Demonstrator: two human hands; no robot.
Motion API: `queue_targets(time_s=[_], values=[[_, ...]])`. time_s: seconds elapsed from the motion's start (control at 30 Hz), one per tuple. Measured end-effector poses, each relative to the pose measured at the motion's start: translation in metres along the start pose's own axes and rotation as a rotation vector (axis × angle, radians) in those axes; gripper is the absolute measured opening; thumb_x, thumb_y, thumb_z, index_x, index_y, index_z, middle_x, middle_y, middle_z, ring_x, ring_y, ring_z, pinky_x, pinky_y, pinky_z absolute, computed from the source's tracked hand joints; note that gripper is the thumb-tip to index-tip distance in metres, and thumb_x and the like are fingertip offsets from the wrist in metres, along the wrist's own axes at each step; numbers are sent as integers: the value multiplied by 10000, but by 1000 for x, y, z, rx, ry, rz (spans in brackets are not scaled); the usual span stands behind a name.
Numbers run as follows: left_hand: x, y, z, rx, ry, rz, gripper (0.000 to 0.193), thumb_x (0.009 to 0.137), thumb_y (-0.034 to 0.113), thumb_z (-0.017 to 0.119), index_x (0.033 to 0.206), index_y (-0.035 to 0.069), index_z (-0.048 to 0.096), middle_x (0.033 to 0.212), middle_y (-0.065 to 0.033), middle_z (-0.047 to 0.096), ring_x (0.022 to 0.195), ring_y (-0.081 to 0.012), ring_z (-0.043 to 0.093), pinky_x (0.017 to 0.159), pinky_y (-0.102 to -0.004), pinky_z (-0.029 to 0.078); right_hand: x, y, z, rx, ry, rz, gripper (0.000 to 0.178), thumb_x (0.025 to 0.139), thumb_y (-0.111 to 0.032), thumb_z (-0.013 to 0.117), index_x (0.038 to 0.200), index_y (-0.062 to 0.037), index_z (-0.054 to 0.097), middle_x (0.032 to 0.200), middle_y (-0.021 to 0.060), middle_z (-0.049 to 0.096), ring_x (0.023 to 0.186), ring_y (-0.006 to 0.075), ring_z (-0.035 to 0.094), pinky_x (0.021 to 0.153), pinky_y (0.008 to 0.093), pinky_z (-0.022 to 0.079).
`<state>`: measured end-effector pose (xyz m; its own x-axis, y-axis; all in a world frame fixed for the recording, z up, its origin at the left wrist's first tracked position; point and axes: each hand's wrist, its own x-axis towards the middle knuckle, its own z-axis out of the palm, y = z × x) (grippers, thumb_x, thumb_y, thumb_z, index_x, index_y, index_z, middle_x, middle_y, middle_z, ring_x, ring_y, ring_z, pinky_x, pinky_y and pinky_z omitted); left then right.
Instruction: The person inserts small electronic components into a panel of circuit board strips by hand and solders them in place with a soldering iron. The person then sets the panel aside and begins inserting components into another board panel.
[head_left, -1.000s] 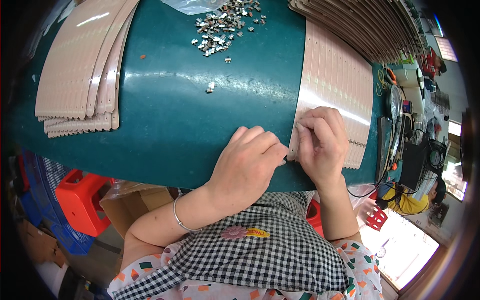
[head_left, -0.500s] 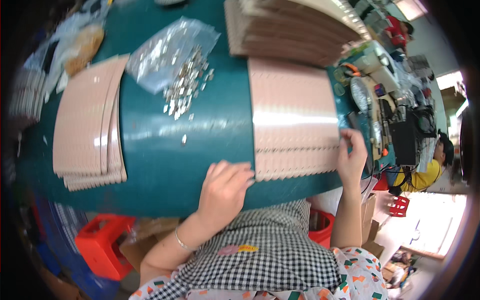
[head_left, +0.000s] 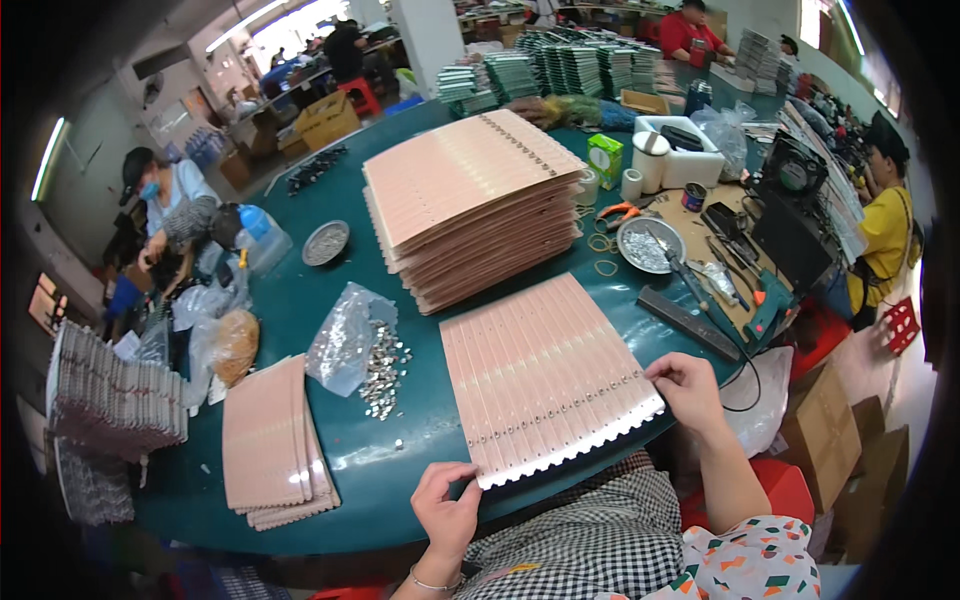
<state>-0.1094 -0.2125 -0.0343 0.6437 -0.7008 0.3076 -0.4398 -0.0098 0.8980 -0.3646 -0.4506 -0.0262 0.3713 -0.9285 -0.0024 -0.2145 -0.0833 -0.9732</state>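
A pale pink panel (head_left: 545, 350) of narrow parallel strips lies in front of me. Its near edge is scalloped, and a row of small metal pieces runs across it close to that edge. At the near left corner, my left hand (head_left: 446, 505) pinches the panel between thumb and fingers. My right hand (head_left: 690, 392) is closed on its right edge near the other corner. Beyond it rises a tall stack of similar pink panels (head_left: 480, 215). To the left, small shiny metal pieces (head_left: 383, 370) spill beside a clear plastic bag (head_left: 348, 335).
More pink panels (head_left: 265, 435) lie overlapped at the left of the green table (head_left: 370, 470). On the right are a metal dish (head_left: 650, 246), a soldering iron (head_left: 700, 290), a dark bar (head_left: 688, 322) and orange-handled pliers (head_left: 622, 211). Co-workers sit on both sides.
My view has tilted up, showing more of the room. My left hand's fingers now pinch the panel's near left corner. My right hand stays at the right edge.
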Motion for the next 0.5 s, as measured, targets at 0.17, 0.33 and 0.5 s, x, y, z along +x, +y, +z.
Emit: queue_targets(time_s=[0.17,0.33,0.5], values=[[6,26,-21,-128,220,195,304,665,-221,659,841,26,680,889,-86,616,762,-116,576,622,-210,425,-16,-45,1,53,-57,-337,159,721,82,711,867,23,692,864,76,665,845,174,631,795,285,493],[23,38,-43,14,296,371,194,736,-103,735,853,20,640,897,-79,595,778,-114,531,662,-230,427,3,-57,28,16,-58,-706,336,766,-77,768,1061,-2,624,1065,106,608,970,236,602,900,338,472],[49,31,-41,-81,272,375,317,791,24,801,1078,-7,669,1039,-126,654,862,-159,557,747,-261,456,13,-47,42,163,-103,-592,685,909,-487,646,1295,53,476,1239,141,553,1151,248,594,1021,380,441]])
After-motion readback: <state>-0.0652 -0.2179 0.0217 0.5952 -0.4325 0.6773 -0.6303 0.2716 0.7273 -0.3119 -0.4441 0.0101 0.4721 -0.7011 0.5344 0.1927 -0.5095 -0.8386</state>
